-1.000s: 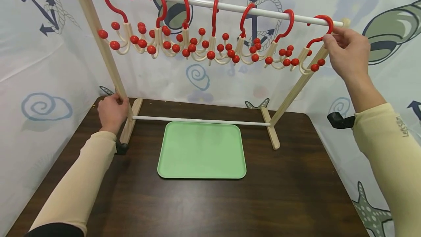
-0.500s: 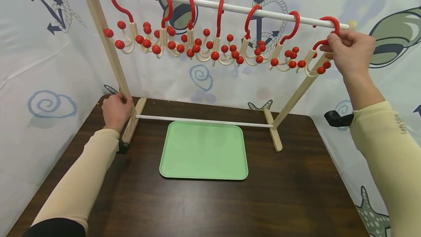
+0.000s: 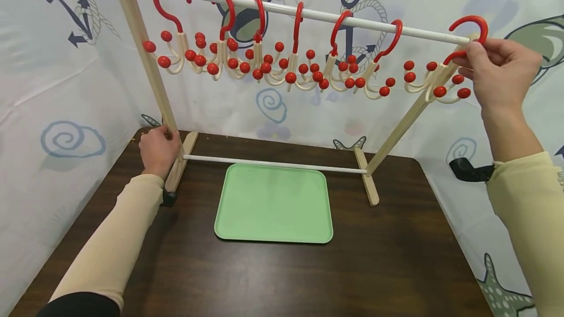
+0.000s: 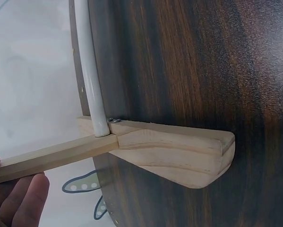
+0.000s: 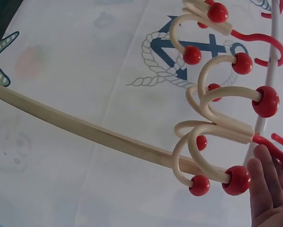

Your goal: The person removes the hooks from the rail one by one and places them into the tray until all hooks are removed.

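Observation:
In the head view, my right hand (image 3: 506, 77) pinches the red hook (image 3: 483, 27) of a tie-hanger-like hanger, whose cream prongs (image 3: 434, 79) end in red balls. Its hook top stands above the right end of the white rail (image 3: 282, 10). The right wrist view shows the fingers (image 5: 261, 175) at the hook, with the curved prongs (image 5: 226, 130) hanging beside the rail. My left hand (image 3: 159, 150) grips the rack's left wooden upright (image 3: 147, 57) low down; in the left wrist view the fingers (image 4: 35, 198) lie around this post (image 4: 56, 158).
Several matching hangers (image 3: 293, 38) hang along the rail. Below, a light green tray (image 3: 273, 204) lies on the dark wooden table (image 3: 273, 278), in front of the white lower bar (image 3: 273, 164). The right upright (image 3: 403, 121) slants behind the held hanger. A printed curtain (image 3: 75, 92) stands behind.
My right hand has moved right, and the pinched hanger's hook has come up off the rail to its end, its prongs swinging apart from the neighbouring hanger. My left hand stays on the upright.

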A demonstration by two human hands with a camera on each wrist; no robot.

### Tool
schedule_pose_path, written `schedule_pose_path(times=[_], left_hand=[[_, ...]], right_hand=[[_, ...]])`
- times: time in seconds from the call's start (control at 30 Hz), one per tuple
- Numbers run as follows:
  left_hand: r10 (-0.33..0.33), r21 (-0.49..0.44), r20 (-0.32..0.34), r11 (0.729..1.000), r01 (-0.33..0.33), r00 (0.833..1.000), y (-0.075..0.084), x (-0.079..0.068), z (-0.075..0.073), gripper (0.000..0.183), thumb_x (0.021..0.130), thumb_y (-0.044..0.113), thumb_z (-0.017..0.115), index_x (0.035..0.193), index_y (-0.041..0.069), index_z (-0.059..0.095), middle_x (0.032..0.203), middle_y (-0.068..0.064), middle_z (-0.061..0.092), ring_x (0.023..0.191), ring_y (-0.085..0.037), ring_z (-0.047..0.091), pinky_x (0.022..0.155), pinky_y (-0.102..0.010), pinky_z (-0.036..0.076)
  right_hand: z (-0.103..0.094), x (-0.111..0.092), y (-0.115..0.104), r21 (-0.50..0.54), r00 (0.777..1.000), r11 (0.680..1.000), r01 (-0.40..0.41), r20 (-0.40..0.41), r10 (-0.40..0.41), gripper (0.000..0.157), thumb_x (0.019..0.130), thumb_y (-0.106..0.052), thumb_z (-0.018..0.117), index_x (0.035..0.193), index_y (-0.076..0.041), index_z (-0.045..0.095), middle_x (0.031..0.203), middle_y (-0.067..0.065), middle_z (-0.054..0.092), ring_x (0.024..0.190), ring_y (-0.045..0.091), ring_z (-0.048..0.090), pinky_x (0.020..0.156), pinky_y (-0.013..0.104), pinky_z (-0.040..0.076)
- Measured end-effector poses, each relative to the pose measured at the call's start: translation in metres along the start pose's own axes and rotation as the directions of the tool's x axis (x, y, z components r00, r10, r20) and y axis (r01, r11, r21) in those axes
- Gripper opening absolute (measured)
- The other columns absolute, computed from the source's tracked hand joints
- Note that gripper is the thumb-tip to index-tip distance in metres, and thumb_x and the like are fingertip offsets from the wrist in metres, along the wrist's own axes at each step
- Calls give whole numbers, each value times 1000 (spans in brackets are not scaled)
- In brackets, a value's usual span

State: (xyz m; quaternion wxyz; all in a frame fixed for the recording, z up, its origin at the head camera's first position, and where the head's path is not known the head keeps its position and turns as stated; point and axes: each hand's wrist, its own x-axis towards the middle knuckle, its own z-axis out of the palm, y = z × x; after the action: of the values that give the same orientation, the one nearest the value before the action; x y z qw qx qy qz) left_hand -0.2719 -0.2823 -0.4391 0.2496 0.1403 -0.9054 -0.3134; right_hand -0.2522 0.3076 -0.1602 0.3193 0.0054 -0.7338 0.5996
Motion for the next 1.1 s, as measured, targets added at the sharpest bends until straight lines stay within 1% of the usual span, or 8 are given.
schedule_pose_path(times=[0.23,0.37,0.5,0.7,0.77,0.93,0.97,1.1], left_hand=[[2,7,-6,1000,-2,1000,-2,2,1,32,95,25,53,92,-3,69,86,-23,69,84,-47,62,72,-57,45],[-4,-1,5,1000,4,1000,-1,1,0,32,95,25,52,92,-3,69,86,-23,69,84,-46,63,73,-57,46],[0,-8,8,1000,0,1000,2,1,0,32,94,24,52,91,-3,69,87,-23,70,84,-46,63,75,-56,46],[-6,-12,22,1000,6,1000,4,-1,-1,30,94,21,53,93,-5,69,87,-25,69,84,-46,61,73,-57,44],[-10,-12,25,1000,10,1000,5,-1,-1,30,94,21,53,94,-5,69,87,-25,69,84,-47,60,73,-56,44],[-24,-5,28,1000,24,999,4,-3,-2,29,94,21,54,93,-4,69,87,-24,69,85,-47,60,73,-56,44],[-23,-4,29,1000,23,999,3,-3,-2,29,94,21,54,93,-4,69,87,-24,69,85,-47,60,73,-56,44],[-13,-7,22,1000,14,1000,5,-1,-2,30,94,21,53,91,-5,69,86,-25,69,83,-45,62,71,-55,45]], right_hand=[[-14,-29,7,-122,995,991,55,-80,-65,33,84,-27,76,112,-9,74,100,0,73,76,1,70,71,13,49],[-23,-57,28,-171,993,983,73,-81,-88,30,86,-22,75,111,-6,74,96,-2,74,76,1,70,70,14,49],[-24,-88,55,-118,998,992,44,-33,-48,29,84,-14,77,108,0,73,90,-3,75,71,5,71,66,17,51],[-4,-134,100,-242,992,968,64,121,-35,26,85,-13,76,102,6,72,79,-16,72,64,2,68,59,15,50],[7,-150,104,-263,984,962,76,174,-30,24,85,-12,76,99,7,72,77,-10,72,63,1,67,56,16,49],[38,-183,114,-253,953,962,103,303,-22,17,85,-8,76,94,6,73,81,17,73,59,7,65,54,19,48],[43,-186,123,-260,947,959,113,321,-25,17,85,-10,76,94,3,74,83,18,73,59,8,65,55,20,48],[62,-191,162,-281,929,951,132,370,-20,17,83,-23,80,92,-9,77,84,4,74,62,11,62,55,22,47]])
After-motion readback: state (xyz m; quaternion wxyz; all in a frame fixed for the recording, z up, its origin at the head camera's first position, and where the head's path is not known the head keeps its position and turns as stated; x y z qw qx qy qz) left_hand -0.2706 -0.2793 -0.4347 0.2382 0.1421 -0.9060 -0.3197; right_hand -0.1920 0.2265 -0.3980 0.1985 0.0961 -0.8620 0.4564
